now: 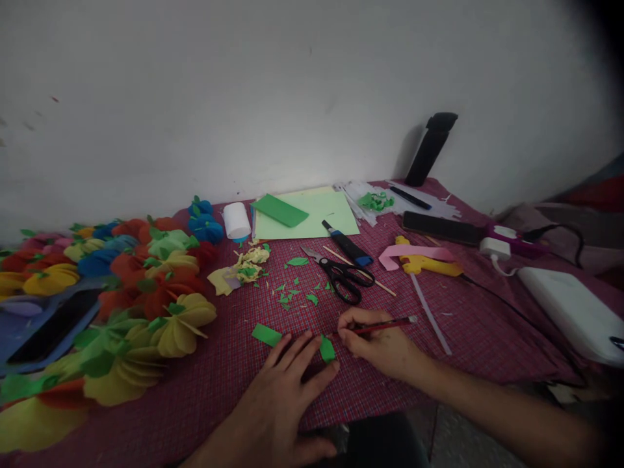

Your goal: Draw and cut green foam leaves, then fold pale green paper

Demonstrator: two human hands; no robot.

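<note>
Head view: the left hand (279,385), fingers apart, lies over green paper (266,335) on the desk (205,396), the paper showing on either side. The right hand (379,348) has its fingers clamped on a pencil (390,324) beside the paper, and scissors (347,276) lie beyond, near green scraps (285,298)

Well beyond the right fingers (355,325), a black bottle (431,151) stands before a pale wall (292,91), with a dark pen (410,197) lying closer in. Right of those fingers sit a long black slab (441,227), a purple power strip (529,244) with a white charger (494,247), and, farthest out, a rounded white box (572,315), too dim to identify. Beyond the left fingers (293,351) stands a white tub (237,221); well to their left lies a dark phone (53,326).
</note>
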